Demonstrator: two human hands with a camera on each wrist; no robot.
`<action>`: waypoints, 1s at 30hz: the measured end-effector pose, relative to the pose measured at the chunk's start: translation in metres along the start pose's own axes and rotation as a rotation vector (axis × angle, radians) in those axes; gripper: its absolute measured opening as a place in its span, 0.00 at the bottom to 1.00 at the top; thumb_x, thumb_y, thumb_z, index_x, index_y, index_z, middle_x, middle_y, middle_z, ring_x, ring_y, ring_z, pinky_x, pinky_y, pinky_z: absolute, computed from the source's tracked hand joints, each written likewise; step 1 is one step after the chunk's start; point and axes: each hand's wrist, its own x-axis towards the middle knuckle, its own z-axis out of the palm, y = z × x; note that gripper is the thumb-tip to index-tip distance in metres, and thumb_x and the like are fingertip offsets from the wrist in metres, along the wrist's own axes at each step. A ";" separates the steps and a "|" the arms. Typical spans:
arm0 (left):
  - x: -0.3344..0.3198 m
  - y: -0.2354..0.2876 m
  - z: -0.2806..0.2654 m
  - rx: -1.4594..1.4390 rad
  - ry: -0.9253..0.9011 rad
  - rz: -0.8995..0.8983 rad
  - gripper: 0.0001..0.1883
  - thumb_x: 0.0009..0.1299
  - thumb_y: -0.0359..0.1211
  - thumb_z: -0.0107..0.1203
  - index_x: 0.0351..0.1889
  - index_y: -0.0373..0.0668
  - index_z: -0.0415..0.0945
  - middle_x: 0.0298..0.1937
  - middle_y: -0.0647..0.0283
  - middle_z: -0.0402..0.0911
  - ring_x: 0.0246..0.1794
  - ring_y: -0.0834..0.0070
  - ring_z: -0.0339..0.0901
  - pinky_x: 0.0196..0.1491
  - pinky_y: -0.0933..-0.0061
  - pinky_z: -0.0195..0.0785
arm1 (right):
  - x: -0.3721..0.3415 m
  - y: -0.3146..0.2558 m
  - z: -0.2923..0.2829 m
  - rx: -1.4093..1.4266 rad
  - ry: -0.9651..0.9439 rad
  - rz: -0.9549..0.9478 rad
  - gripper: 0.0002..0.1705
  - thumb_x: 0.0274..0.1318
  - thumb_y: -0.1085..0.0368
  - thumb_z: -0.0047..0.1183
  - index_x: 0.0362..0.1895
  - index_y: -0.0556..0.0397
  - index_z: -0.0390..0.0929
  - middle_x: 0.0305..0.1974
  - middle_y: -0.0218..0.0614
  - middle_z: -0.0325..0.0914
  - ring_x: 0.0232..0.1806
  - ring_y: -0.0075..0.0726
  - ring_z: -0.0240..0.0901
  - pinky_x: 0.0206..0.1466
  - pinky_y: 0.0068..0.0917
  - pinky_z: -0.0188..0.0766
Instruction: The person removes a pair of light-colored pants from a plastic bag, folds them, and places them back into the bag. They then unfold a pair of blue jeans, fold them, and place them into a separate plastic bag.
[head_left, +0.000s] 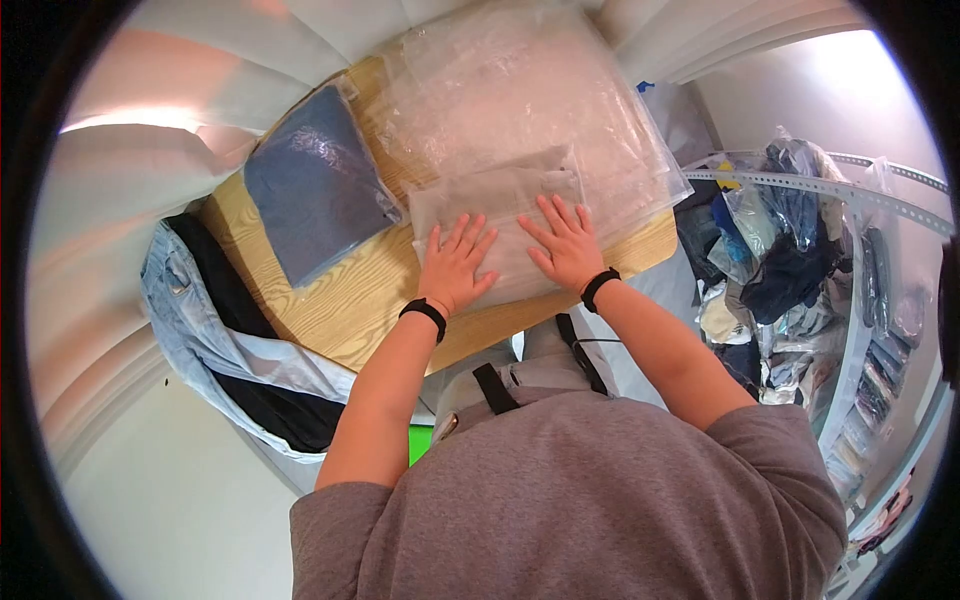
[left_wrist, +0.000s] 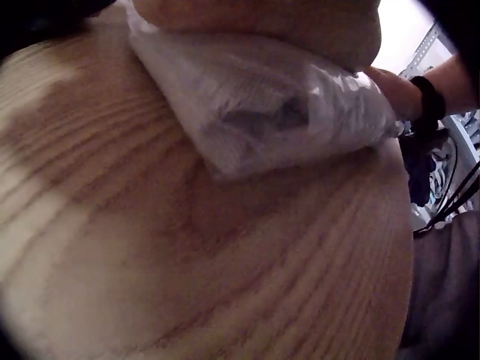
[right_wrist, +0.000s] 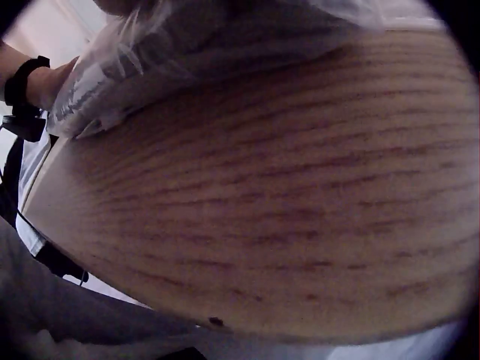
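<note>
Left hand (head_left: 457, 268) and right hand (head_left: 565, 248) rest, fingers (head_left: 459, 231) outspread, on a crinkly plastic packet (head_left: 510, 255), seemingly of cloth (head_left: 490, 195).

The beige cloth (head_left: 505, 228) and blue cloth (head_left: 312, 190) look matt beneath glossy, creased clear plastic (left_wrist: 339, 105), the tabletop (head_left: 340, 318) resembles smooth, grained wood, and the perforated rack (head_left: 850, 187) looks metal.

Head view, bench (head_left: 325, 325) as my reference: I log a wood-grain top with a curved edge. Pale draped curtain (head_left: 105, 260) hangs in folds left of the bench and beyond its far side, tinted pinkish in patches, with one bright streak. Right of the bench I note a perforated metal rack (head_left: 850, 330); behind it, a white wall (head_left: 790, 85), strongly lit toward the upper corner.
</note>
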 end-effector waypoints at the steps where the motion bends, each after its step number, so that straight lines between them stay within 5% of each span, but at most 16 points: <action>1: 0.000 0.000 0.000 -0.008 0.003 -0.001 0.34 0.63 0.55 0.45 0.67 0.58 0.56 0.72 0.69 0.49 0.72 0.69 0.44 0.67 0.45 0.38 | 0.000 0.000 0.000 0.009 0.004 -0.007 0.28 0.56 0.48 0.44 0.63 0.26 0.63 0.68 0.34 0.51 0.70 0.42 0.45 0.67 0.53 0.40; 9: -0.002 -0.002 -0.008 0.034 0.080 -0.038 0.35 0.62 0.55 0.47 0.68 0.58 0.54 0.72 0.65 0.47 0.72 0.67 0.43 0.67 0.46 0.38 | 0.005 -0.002 -0.006 -0.050 -0.016 -0.013 0.29 0.56 0.49 0.46 0.64 0.24 0.60 0.69 0.32 0.48 0.71 0.39 0.42 0.68 0.55 0.36; 14: 0.010 -0.025 -0.021 0.095 0.011 -0.080 0.39 0.61 0.58 0.47 0.69 0.58 0.50 0.74 0.65 0.41 0.73 0.67 0.38 0.68 0.46 0.36 | 0.020 0.013 -0.019 -0.109 -0.047 -0.256 0.28 0.58 0.47 0.44 0.64 0.24 0.59 0.69 0.32 0.48 0.71 0.39 0.42 0.67 0.58 0.37; 30: 0.020 -0.044 -0.007 -0.062 -0.035 -0.072 0.41 0.57 0.59 0.50 0.68 0.60 0.53 0.73 0.63 0.42 0.72 0.62 0.40 0.66 0.38 0.34 | 0.031 0.024 -0.009 -0.026 -0.165 -0.212 0.26 0.57 0.44 0.43 0.61 0.24 0.64 0.68 0.31 0.50 0.70 0.40 0.42 0.66 0.62 0.35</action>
